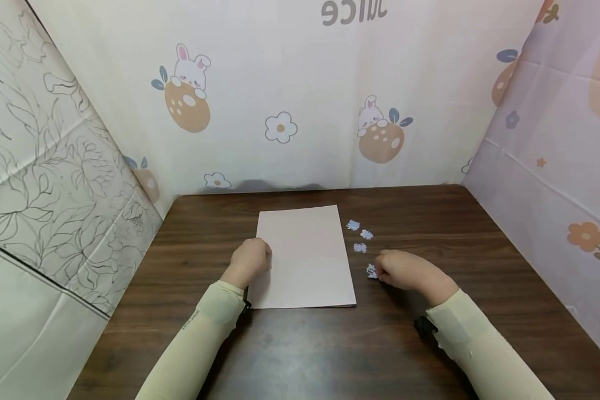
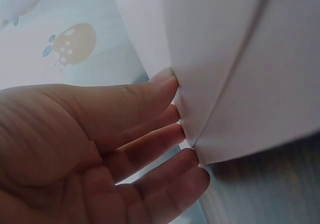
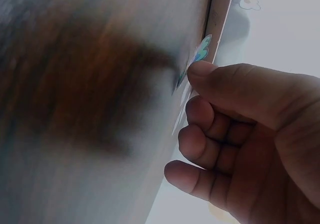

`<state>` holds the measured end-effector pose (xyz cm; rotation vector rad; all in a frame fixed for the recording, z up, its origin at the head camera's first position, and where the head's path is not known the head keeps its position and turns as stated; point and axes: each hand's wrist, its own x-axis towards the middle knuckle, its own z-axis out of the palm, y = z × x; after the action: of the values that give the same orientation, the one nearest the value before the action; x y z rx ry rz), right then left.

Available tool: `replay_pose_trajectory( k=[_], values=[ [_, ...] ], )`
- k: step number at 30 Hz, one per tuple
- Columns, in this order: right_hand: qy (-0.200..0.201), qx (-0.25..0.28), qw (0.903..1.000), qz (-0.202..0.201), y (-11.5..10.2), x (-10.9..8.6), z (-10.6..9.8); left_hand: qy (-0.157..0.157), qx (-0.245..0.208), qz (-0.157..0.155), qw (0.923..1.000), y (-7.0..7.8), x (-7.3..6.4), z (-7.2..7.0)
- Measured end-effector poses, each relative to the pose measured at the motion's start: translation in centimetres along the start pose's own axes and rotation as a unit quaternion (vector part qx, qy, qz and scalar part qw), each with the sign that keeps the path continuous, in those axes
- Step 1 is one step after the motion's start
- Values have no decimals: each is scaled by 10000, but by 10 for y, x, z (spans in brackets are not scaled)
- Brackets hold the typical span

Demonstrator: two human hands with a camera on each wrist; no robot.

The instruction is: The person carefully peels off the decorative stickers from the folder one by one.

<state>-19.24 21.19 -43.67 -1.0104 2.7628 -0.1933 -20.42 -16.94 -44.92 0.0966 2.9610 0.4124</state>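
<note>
A blank white booklet (image 1: 302, 258) lies on the table, a crease running near its left side. At its left edge my left hand (image 1: 250, 261) grips the booklet with thumb and bent fingers; the left wrist view shows the thumb (image 2: 162, 86) at the page edge. To the right of the booklet, my right hand (image 1: 405, 270) pinches a small scalloped paper cutout (image 1: 371, 271), which shows teal and blue colouring (image 3: 202, 47) in the right wrist view. Three similar pale cutouts lie farther back: one (image 1: 353, 225), another (image 1: 366, 234) and a third (image 1: 360, 248).
The dark wood table (image 1: 300, 355) meets a patterned curtain (image 1: 320, 111) at the back. More printed cloth hangs along the left side (image 1: 40, 166) and the right side (image 1: 555, 183).
</note>
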Motion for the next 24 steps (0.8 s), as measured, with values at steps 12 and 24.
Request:
replay_pose_trajectory(
  k=[12,24],
  values=[
    [-89,58,9999,2,1,1,0,-73,34,37,10000,0,0,-5],
    [-115,205,9997,38,1,-1,-1,-66,102,64,9999,5,-6,-2]
  ],
)
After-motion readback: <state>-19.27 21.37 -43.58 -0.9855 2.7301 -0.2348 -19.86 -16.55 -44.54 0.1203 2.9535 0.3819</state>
